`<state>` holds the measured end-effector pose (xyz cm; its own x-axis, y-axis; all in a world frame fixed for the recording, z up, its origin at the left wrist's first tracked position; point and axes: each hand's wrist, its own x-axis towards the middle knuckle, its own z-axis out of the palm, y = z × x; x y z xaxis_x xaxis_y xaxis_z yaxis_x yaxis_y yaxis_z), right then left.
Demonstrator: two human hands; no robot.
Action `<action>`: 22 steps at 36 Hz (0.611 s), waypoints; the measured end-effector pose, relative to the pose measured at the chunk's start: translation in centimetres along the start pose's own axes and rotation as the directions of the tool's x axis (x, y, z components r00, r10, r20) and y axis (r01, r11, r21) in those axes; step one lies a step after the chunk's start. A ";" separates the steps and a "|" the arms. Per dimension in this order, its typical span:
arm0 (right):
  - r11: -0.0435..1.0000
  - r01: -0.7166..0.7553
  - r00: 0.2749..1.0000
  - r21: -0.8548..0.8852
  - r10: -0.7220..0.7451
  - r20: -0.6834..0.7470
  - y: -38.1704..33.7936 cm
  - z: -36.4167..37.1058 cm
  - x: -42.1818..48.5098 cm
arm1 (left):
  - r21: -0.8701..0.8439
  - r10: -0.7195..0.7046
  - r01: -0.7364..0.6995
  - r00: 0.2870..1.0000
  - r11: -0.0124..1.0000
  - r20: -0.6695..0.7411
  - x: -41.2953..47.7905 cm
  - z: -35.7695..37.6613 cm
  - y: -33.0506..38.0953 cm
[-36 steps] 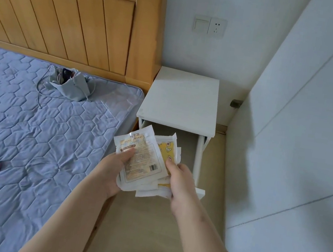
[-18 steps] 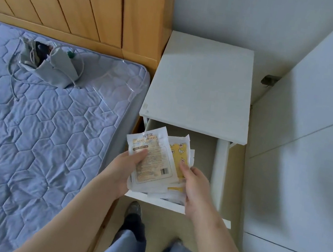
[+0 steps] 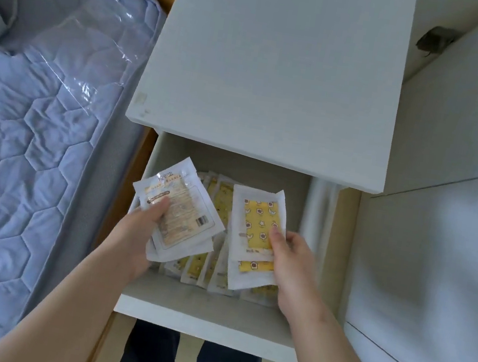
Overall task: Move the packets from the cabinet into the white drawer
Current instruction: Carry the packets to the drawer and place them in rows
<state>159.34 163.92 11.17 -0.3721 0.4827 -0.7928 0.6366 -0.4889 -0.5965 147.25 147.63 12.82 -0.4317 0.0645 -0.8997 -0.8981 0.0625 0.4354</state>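
The white drawer (image 3: 204, 321) of the bedside stand is pulled out below me. My left hand (image 3: 134, 230) holds a small stack of white packets (image 3: 186, 213) with beige printed backs over the drawer's left side. My right hand (image 3: 291, 257) pinches a second stack of packets (image 3: 257, 214), yellow-patterned face up, over the drawer's right side. Several more yellow-and-white packets (image 3: 206, 266) lie on the drawer floor beneath both stacks, partly hidden by them.
The white stand top (image 3: 274, 62) overhangs the drawer's back. A bed with a blue quilted mattress (image 3: 19, 148) and wooden frame is close on the left. White cabinet panels (image 3: 450, 212) stand on the right. My legs (image 3: 182, 361) are under the drawer front.
I have come closer and now look straight down into the drawer. The single stack held by both hands has split into two, one in each hand, lowered over the drawer.
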 end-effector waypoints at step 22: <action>0.999 0.015 0.995 -0.036 -0.018 -0.094 5.0 4.4 15.7 | 0.109 -0.035 0.040 0.998 0.993 -0.052 13.7 2.5 -2.9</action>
<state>153.64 165.86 -4.82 -0.3185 0.5579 -0.7664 0.6545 -0.4554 -0.6035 144.18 150.81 -0.68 -0.4038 0.0108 -0.9148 -0.9003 0.1731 0.3995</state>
